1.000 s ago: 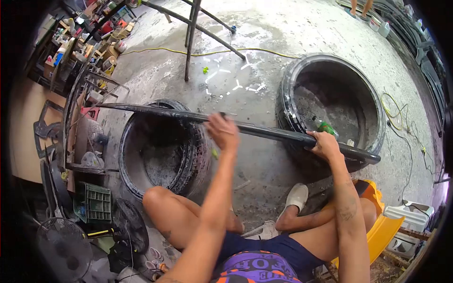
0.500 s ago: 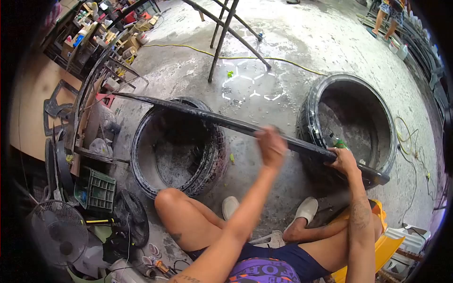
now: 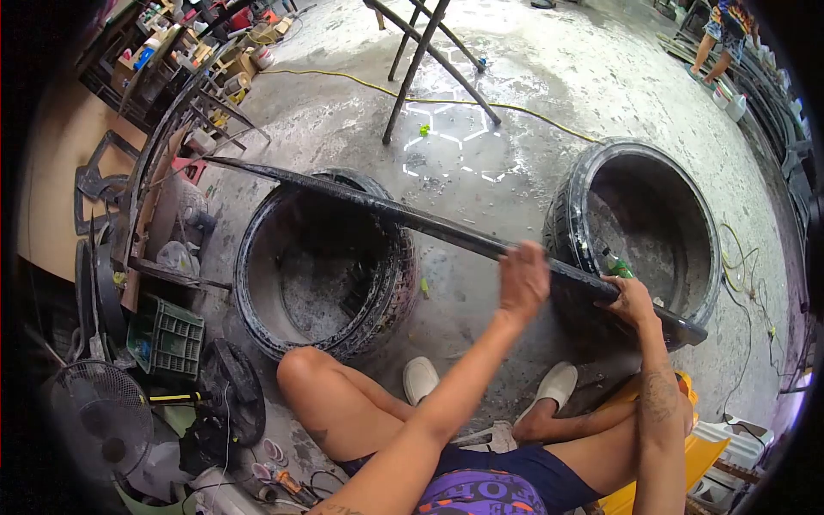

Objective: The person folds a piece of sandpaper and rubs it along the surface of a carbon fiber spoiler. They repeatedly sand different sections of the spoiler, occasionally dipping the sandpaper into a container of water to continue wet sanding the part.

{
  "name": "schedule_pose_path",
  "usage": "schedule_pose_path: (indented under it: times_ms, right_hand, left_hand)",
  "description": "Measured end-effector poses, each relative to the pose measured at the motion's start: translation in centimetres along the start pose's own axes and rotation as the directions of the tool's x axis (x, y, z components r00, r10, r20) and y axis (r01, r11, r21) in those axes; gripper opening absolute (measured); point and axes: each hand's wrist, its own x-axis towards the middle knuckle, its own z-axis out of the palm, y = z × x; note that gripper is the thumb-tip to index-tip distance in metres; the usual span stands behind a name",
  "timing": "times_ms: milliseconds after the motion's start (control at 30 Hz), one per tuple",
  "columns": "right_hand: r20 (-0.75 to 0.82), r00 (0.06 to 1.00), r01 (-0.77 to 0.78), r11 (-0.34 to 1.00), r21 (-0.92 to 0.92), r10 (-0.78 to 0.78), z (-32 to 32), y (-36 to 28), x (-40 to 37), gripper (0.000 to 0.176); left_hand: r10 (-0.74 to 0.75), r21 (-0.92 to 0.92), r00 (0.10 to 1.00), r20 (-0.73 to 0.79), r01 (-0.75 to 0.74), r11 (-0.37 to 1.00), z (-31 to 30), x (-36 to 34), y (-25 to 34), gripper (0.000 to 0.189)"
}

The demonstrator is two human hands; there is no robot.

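Observation:
A long, narrow, glossy black strip (image 3: 429, 224) slants across two upended tyres, the left tyre (image 3: 399, 287) and the right tyre (image 3: 562, 206). My right hand (image 3: 632, 300) wraps round the strip near its wide right end. Farther left along the strip, my left hand (image 3: 524, 281) presses on its upper surface, fingers together and bent. Whatever may lie under those fingers is hidden, and the hand is slightly blurred. A green bottle (image 3: 616, 264) shows inside the right tyre, just beyond my right hand.
A dark metal trestle (image 3: 416, 73) stands ahead, with a yellow hose (image 3: 343, 75) across the floor. At left are a fan (image 3: 103, 421), a green crate (image 3: 167, 336) and cluttered shelves (image 3: 163, 51). Another person's legs (image 3: 711, 58) appear far right.
My left hand has slid rightward along the strip, closer to my right hand. The right hand keeps its hold in nearly the same place. The view has shifted slightly.

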Motion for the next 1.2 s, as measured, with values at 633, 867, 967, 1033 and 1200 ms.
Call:
schedule_pose_path:
  times_ms: [633, 867, 967, 1033, 1200]
  right_hand:
    - [-0.228, 0.962, 0.127, 0.984, -0.123, -0.152, 2.5, 0.1, -2.3, 0.058]
    - [-0.09, 0.995, 0.015, 0.971, -0.24, -0.038, 3.0, -0.3, -2.4, 0.066]
    - [-0.107, 0.991, 0.048, 0.964, -0.263, -0.078, 3.4, -0.2, -3.4, 0.07]
    - [-0.148, 0.984, 0.052, 0.958, -0.283, -0.097, 4.0, 0.4, -3.4, 0.07]
    - [-0.119, 0.991, 0.025, 0.967, -0.253, -0.057, 3.4, -0.7, -3.4, 0.073]
  left_hand:
    - [-0.1, -0.003, 0.975, 0.198, 0.103, 0.995, -5.9, 2.1, -9.3, 0.027]
    - [-0.123, 0.155, 0.985, 0.125, 0.103, 0.983, -3.9, -1.4, -5.2, 0.027]
    - [-0.033, 0.062, 0.975, 0.221, 0.02, 0.998, -4.6, -2.6, -3.7, 0.03]
    - [-0.021, 0.179, 0.991, 0.136, -0.003, 0.984, -4.9, -2.0, -11.0, 0.026]
    - [-0.378, 0.352, 0.925, -0.028, 0.363, 0.863, -8.8, 1.2, -14.7, 0.023]
